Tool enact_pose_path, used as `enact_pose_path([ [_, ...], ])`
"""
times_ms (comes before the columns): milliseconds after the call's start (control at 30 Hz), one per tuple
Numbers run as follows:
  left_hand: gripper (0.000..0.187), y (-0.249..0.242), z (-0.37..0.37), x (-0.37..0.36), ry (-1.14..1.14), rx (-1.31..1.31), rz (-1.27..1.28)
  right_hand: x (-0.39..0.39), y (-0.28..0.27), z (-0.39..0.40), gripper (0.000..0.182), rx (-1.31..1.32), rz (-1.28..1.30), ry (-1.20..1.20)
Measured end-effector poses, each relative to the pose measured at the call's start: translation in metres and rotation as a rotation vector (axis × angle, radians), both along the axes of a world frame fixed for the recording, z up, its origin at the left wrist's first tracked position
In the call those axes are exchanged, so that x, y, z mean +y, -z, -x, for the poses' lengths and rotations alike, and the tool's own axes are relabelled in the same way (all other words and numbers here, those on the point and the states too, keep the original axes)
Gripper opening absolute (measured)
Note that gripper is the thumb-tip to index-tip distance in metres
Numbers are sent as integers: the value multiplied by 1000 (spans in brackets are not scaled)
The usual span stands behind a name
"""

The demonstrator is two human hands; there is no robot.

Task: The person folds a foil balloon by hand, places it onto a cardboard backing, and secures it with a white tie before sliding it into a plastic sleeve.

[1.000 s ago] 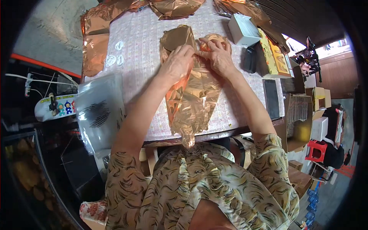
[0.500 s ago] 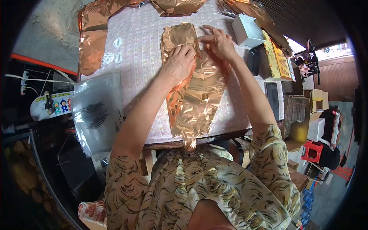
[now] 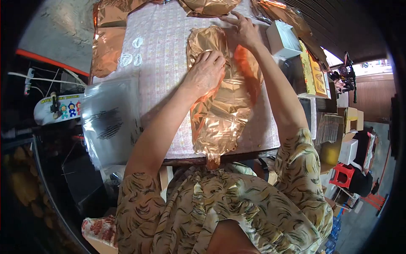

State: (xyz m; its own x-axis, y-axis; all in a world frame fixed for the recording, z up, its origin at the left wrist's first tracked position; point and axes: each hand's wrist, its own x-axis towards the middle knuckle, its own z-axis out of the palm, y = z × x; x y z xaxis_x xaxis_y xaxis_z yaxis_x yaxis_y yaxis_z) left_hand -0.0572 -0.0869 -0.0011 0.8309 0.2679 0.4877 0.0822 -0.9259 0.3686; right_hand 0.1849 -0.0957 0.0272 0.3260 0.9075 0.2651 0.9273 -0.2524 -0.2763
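A flat, uninflated copper-coloured foil balloon (image 3: 222,122) lies lengthwise on the cloth-covered table, its narrow neck hanging over the near edge. My left hand (image 3: 207,72) presses down on its upper half, fingers bent and close together over a fold. The foil beneath those fingers is hidden. Farther up and to the right, my right hand (image 3: 246,30) has its fingers spread, with nothing seen in them. Its fingertips are close to another piece of copper foil (image 3: 209,6) at the far edge. An orange-lit flap of the balloon stands up below my right wrist.
Clear plastic bags (image 3: 112,122) lie at the table's left, below several white string loops (image 3: 125,60). More copper foil (image 3: 108,51) covers the far left corner. On the right are a white box (image 3: 282,40), a yellow box (image 3: 311,70) and a dark object (image 3: 289,70).
My right hand has moved up and away from the balloon's right edge, its fingers spreading. The left hand stays on the foil. The whole view has shifted slightly.
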Motion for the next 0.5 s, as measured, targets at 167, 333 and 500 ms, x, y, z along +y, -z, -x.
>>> enact_pose_path([
  [167,33,1,0,-2,-16,64,40,11,-43,82,103,-104,256,-125],
  [333,42,12,-4,-1,-21,50,97,45,-22,105,132,-61,463,-157],
  [500,28,9,-1,-1,-33,44,7,50,4,71,119,-74,171,-8],
])
